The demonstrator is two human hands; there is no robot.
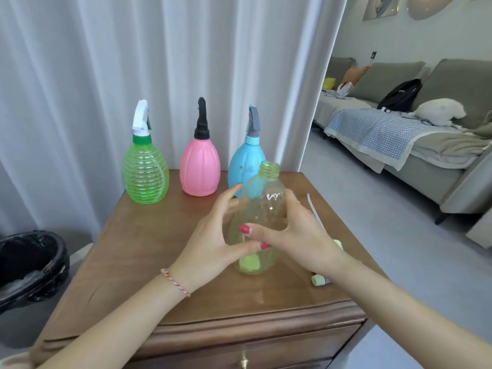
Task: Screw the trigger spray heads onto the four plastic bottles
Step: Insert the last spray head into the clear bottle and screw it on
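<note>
A clear yellow-green bottle (pixel 266 198) with an open threaded neck stands near the middle of the wooden table (pixel 138 251). My left hand (pixel 210 241) holds its left side and my right hand (pixel 298 235) holds its right side. The loose pale green spray head (pixel 319 280) lies on the table to the right, mostly hidden behind my right wrist, with its white tube (pixel 314 209) running back. At the back stand a green ribbed bottle (pixel 146 177), a pink bottle (pixel 199 169) and a blue bottle (pixel 243 166), each with a spray head on top.
A white curtain (pixel 159 62) hangs right behind the table. A black-lined bin (pixel 29 265) sits on the floor to the left. A grey sofa (pixel 426 134) with a blanket and bags stands to the right across open floor.
</note>
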